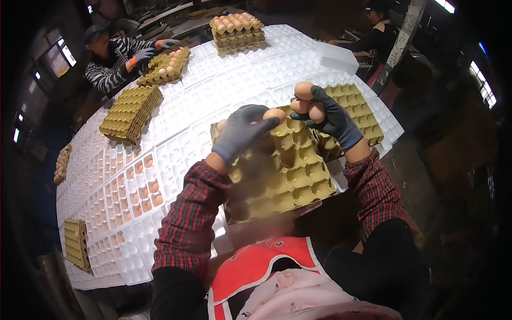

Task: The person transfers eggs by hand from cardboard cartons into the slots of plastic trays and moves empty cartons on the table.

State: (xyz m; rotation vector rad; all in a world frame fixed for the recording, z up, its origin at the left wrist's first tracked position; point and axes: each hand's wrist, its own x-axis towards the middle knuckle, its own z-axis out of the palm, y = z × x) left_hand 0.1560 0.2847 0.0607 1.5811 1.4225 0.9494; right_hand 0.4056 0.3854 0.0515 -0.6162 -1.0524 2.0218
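Observation:
My left hand [242,130], in a grey glove, pinches a brown egg [274,115] over the top rows of a yellowish pulp egg tray [301,186] in front of me. Part of another egg [221,126] shows behind that hand. My right hand [333,117], also gloved, is closed around several eggs [304,90] above the tray's upper right corner. The tray's front rows hold no eggs. Beside it on the right, partly under my right arm, lies a second pulp tray [356,104].
The white table [197,82] is covered with moulded foam trays, some holding eggs [144,192]. Stacked pulp trays [128,112] stand left and far back [237,37], others [77,245] at the near left. Two co-workers [112,64] [376,37] are across the table; a post [400,42] rises at right.

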